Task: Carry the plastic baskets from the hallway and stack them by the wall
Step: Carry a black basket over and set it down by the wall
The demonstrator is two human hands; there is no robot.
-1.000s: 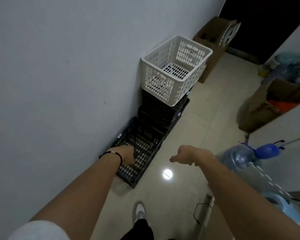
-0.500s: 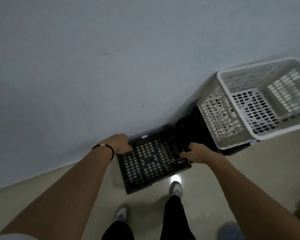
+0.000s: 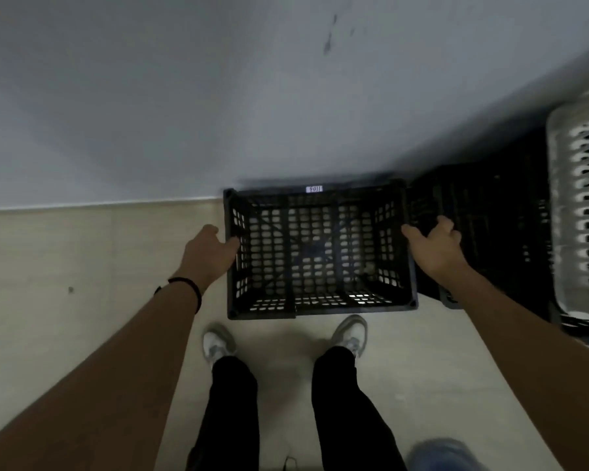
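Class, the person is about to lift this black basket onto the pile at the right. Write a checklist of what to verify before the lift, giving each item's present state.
1. Left hand grips the black basket's left rim: ok.
2. Right hand grips its right rim: ok.
3. Basket holds nothing loose: ok, only its open grid floor shows.
4. Both shoes stand clear of the basket: ok.
5. Top of the black pile is free: not ok, a white basket sits over it.
6. Basket is off the floor: cannot tell.
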